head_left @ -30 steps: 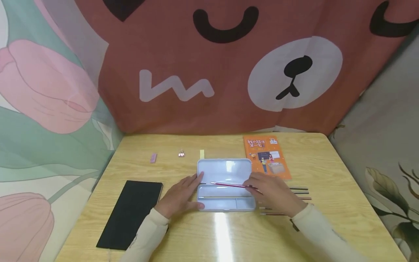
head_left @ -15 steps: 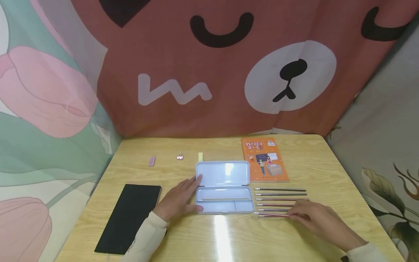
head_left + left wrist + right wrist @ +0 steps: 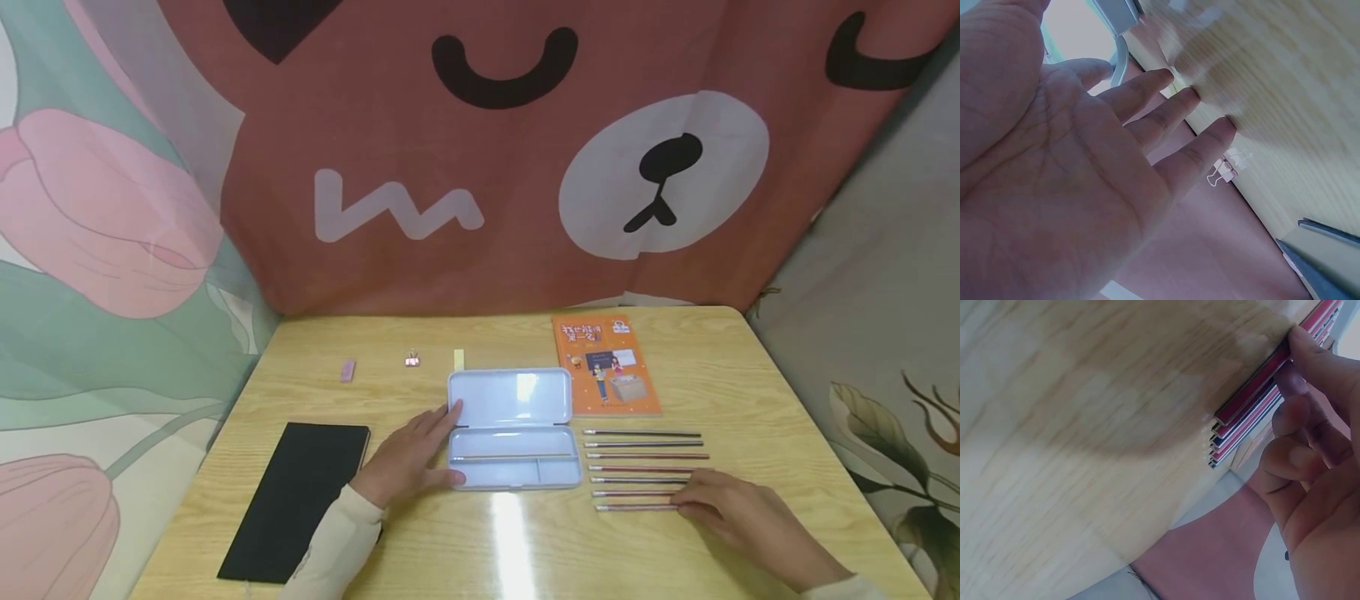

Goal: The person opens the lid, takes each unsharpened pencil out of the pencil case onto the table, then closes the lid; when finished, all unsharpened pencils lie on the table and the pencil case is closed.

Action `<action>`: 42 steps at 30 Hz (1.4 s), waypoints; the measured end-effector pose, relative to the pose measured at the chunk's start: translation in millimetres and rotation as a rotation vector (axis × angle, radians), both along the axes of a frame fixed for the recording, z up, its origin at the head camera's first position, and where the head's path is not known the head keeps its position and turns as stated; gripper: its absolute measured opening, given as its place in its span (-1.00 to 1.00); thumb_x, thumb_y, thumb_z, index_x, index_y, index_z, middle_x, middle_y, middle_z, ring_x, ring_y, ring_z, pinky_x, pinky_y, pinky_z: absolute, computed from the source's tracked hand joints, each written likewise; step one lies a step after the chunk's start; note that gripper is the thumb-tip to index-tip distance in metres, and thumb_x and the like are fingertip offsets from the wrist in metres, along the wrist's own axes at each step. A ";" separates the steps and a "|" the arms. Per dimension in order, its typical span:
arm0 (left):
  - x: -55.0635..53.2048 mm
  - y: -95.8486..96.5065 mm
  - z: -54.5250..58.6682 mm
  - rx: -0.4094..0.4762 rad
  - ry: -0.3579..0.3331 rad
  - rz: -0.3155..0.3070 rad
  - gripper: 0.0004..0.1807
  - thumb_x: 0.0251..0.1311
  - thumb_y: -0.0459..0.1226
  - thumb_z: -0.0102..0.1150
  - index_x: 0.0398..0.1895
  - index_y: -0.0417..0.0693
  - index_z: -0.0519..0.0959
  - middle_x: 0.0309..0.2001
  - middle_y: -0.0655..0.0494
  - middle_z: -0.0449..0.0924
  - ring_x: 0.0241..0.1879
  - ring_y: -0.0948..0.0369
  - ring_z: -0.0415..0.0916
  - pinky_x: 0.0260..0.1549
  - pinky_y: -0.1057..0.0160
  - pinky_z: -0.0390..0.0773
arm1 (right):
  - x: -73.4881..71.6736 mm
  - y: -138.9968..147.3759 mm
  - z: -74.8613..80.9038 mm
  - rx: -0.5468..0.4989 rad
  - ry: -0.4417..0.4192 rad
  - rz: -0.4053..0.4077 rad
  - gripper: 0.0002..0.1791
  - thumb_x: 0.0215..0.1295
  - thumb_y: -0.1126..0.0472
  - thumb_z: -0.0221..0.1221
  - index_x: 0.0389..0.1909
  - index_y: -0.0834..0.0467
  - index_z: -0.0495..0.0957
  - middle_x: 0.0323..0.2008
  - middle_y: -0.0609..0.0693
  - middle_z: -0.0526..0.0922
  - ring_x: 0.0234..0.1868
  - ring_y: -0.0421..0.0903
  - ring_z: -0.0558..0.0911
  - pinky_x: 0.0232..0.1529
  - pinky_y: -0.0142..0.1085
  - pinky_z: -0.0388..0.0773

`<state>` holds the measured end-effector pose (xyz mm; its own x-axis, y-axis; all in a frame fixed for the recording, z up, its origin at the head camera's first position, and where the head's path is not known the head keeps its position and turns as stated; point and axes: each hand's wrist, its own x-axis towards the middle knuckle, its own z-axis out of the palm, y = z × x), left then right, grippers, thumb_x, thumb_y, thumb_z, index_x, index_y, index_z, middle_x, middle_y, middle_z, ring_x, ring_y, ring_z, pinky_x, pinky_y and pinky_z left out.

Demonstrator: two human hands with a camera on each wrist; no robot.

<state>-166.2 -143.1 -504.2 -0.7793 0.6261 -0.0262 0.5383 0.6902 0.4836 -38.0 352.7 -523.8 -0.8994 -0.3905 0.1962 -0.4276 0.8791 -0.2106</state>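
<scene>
An open pale blue pencil case (image 3: 516,473) lies mid-table, its lid tipped back, with one pencil (image 3: 517,457) lengthwise inside. Against the case's left side rests my left hand (image 3: 405,458), fingers extended; the left wrist view shows its palm (image 3: 1066,162) and straight fingers. Right of the case, several pencils with white ends lie in a row. My right hand (image 3: 738,512) pinches the nearest red pencil (image 3: 633,507) close to its right part. Thumb and forefinger meet on that pencil (image 3: 1254,390) in the right wrist view, the other fingers curled loosely.
A black notebook (image 3: 296,500) lies at the left. Farther back are a purple eraser (image 3: 348,371), a binder clip (image 3: 412,358) and a yellow strip (image 3: 459,359) behind the lid. An orange book (image 3: 607,367) lies behind the pencils. Printed cloth (image 3: 390,275) hangs along the table's far edge.
My right hand has carried a red pencil from over the case to the row on the right, then drawn it slightly nearer, apart from its neighbour. My left hand has stayed at the case.
</scene>
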 end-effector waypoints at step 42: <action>-0.3 0.3 -0.8 0.003 0.003 0.009 0.17 0.29 0.06 0.56 0.79 -0.17 0.12 0.67 -0.37 0.25 0.60 -0.33 0.31 0.52 -0.36 0.41 | -110.7 -207.0 11.6 -0.011 -0.091 0.294 -0.81 0.52 0.03 0.39 0.02 -0.01 0.78 -0.10 -0.15 0.78 -0.09 -0.18 0.72 -0.19 -0.28 0.72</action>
<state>-166.4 -142.8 -505.0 -0.7846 0.6196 -0.0216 0.5339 0.6931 0.4843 -148.6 145.7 -512.1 -0.7621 -0.6350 0.1261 -0.6425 0.7178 -0.2683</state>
